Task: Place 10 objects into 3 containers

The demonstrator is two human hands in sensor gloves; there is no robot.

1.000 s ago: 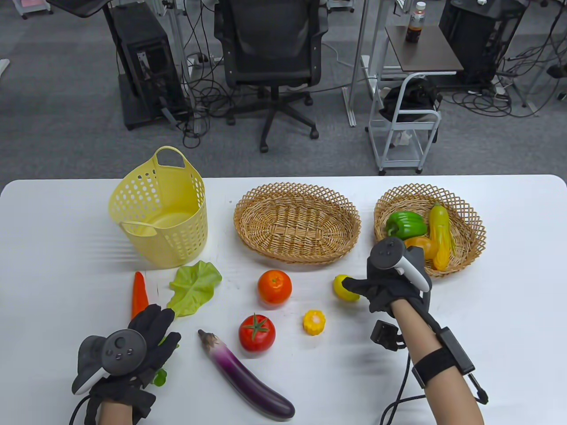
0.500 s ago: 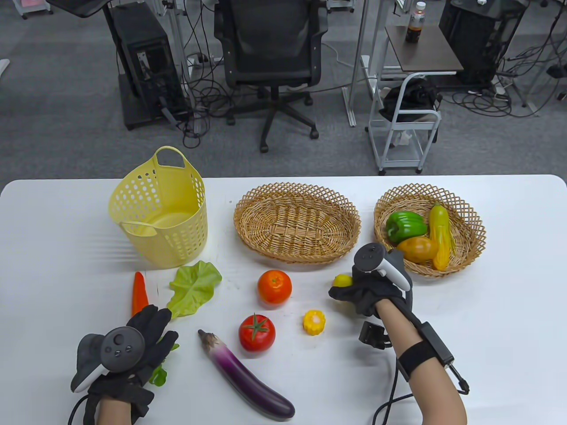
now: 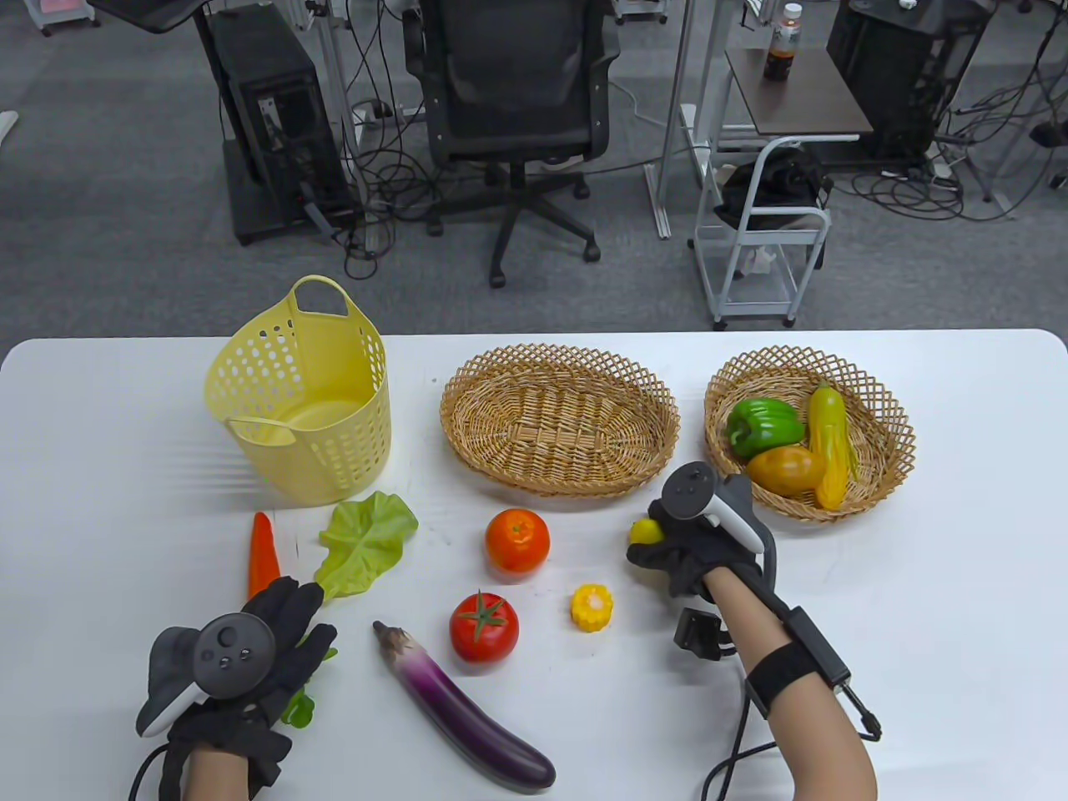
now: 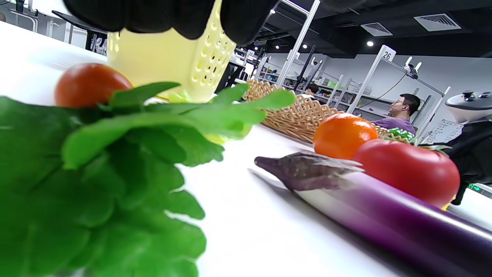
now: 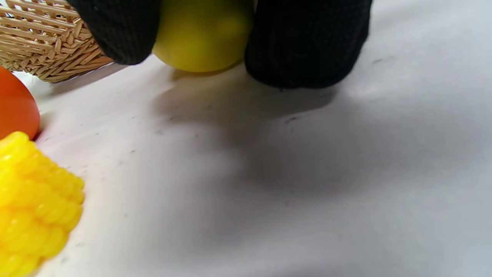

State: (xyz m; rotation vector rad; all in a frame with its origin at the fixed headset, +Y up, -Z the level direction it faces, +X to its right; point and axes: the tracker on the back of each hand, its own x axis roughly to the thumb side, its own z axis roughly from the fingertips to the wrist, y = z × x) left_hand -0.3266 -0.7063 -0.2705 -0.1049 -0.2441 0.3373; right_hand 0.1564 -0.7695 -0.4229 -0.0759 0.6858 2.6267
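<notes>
My right hand (image 3: 676, 546) grips a yellow lemon (image 3: 644, 531) just off the table in front of the oval wicker basket (image 3: 559, 417); in the right wrist view the fingers (image 5: 307, 42) wrap the lemon (image 5: 203, 34). The round wicker basket (image 3: 884, 476) holds a green pepper (image 3: 763, 424), a mango (image 3: 784, 470) and a yellow corn cob (image 3: 828, 446). My left hand (image 3: 279, 634) rests flat on a leafy green (image 3: 296, 709) near the carrot (image 3: 263, 555). The yellow plastic basket (image 3: 300, 409) is empty.
On the table lie a lettuce leaf (image 3: 367, 542), an orange (image 3: 517, 541), a tomato (image 3: 484, 627), a corn piece (image 3: 591, 607) and an eggplant (image 3: 463, 709). Chair and carts stand beyond the far edge.
My right hand moved left from beside the round basket, closed around the lemon and raised it slightly. My left hand stayed in place.
</notes>
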